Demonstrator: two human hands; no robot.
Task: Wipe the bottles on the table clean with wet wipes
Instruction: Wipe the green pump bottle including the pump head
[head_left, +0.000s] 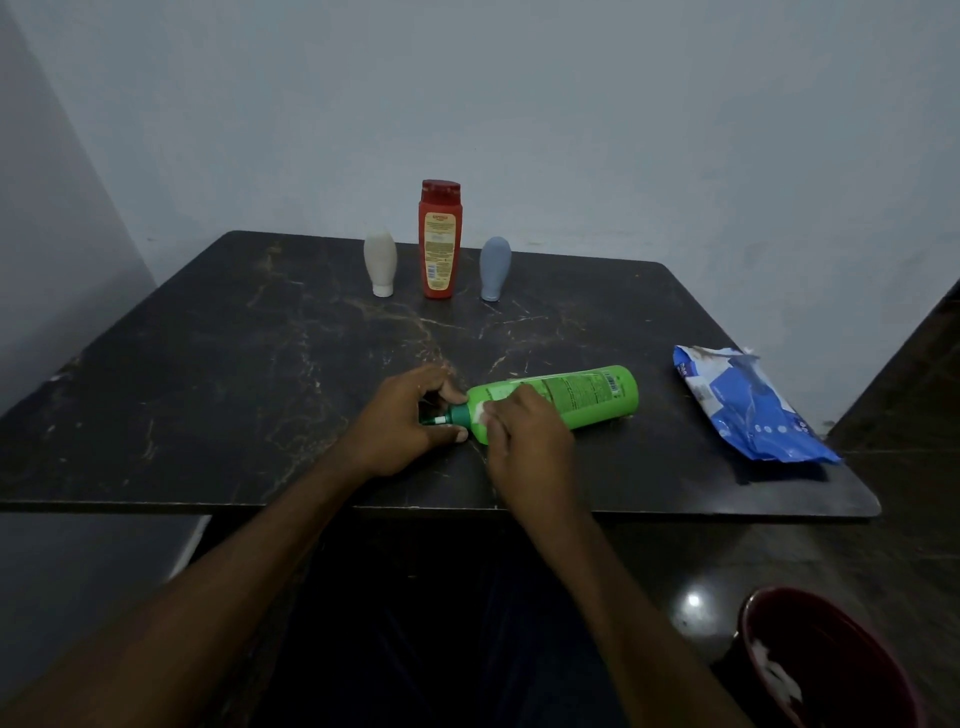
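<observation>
The green bottle (587, 395) is lying on its side near the desk's (208, 364) front edge. The left hand (400, 431) is pinching its dark neck with curled fingers. The right hand (524, 441) is grasping what looks like a white wipe (479, 413), pressing it on the bottle's shoulder. A red bottle (440, 244), white bottle (381, 262) and blue-grey bottle (494, 267) are standing at the back.

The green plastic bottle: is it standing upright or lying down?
Lying down: the green plastic bottle rests lengthwise on the dark marble table.
</observation>
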